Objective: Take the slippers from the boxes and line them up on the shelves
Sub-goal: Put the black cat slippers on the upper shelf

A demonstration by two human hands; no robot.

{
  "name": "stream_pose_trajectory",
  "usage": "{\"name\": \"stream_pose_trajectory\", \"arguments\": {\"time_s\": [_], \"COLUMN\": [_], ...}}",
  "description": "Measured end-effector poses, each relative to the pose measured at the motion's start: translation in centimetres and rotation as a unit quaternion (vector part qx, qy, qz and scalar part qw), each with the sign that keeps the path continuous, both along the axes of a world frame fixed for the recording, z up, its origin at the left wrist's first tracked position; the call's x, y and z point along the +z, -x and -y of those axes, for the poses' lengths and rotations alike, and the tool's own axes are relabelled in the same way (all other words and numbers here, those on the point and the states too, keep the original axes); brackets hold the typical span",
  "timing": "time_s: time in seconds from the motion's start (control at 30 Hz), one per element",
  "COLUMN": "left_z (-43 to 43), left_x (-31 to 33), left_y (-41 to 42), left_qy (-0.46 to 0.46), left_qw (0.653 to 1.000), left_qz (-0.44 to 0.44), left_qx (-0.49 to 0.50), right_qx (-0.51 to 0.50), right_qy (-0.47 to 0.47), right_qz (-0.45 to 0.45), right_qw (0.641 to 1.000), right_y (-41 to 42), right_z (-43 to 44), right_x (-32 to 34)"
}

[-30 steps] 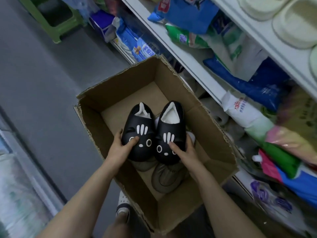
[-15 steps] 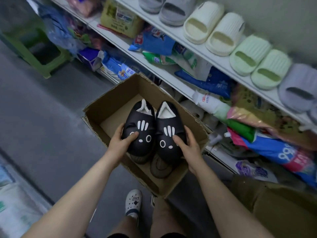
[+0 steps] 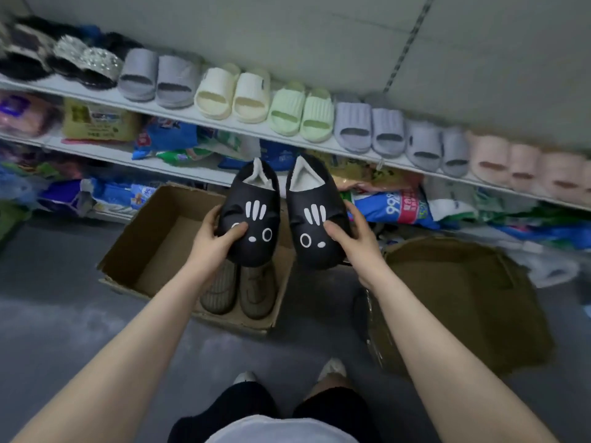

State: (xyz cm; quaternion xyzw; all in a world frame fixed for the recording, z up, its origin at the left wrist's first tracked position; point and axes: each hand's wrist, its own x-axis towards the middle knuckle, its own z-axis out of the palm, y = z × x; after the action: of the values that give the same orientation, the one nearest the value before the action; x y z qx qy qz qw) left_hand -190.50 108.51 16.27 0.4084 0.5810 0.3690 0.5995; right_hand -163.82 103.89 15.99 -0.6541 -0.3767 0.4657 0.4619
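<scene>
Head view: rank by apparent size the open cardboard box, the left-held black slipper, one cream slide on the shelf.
1. Open cardboard box.
2. Black slipper, though it is nearer the camera, which inflates it.
3. Cream slide, farther away.

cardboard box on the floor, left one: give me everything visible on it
The cardboard box is plain brown, open-topped, flaps up, edges ragged. It sits on the grey floor below the lower shelf, tilted in view. Inside, a pair of dark olive slippers lies at its near end, sole-side up as far as I can tell; the rest shows bare cardboard. Neither hand touches it.
</scene>
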Motion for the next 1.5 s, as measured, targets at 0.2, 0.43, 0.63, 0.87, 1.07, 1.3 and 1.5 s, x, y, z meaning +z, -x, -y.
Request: {"name": "stream_pose_trajectory", "arguments": {"time_s": [0.2, 0.43, 0.63, 0.87, 1.07, 1.3, 1.5], "left_z": [-0.2, 0.8, 2.4, 2.5, 1.6, 1.3, 2.3], "left_x": [4.4, 8.8, 12.9, 19.4, 27.0, 32.7, 34.2], "left_y": [-8.6, -23.2, -36.6, -48.0, -54.8, -60.8, -65.4], "left_qy": [-0.063, -0.128, -0.155, -0.233, -0.313, -0.363, -0.382], "left_qw": [0.996, 0.983, 0.975, 0.951, 0.914, 0.886, 0.886], "left_qz": [-0.003, 0.023, 0.081, 0.095, 0.127, 0.162, 0.165], "left_qx": [-0.07, -0.126, -0.14, -0.18, -0.225, -0.24, -0.203], "right_qx": [-0.092, -0.132, -0.175, -0.202, -0.245, -0.257, -0.21], "right_qy": [-0.047, -0.104, -0.138, -0.203, -0.277, -0.32, -0.333], "right_qz": [0.011, 0.018, 0.051, 0.064, 0.074, 0.078, 0.082], "right_qw": [0.995, 0.986, 0.974, 0.956, 0.926, 0.908, 0.915], "right_y": [-8.2, -21.7, -34.7, -46.4, -52.2, -58.2, -63.1], "right_z": [4.0, 8.1, 10.7, 11.6, 12.6, 13.4, 12.2], "right_x": [4.3, 9.0, 14.1, 21.1, 27.4, 32.1, 34.5]}}
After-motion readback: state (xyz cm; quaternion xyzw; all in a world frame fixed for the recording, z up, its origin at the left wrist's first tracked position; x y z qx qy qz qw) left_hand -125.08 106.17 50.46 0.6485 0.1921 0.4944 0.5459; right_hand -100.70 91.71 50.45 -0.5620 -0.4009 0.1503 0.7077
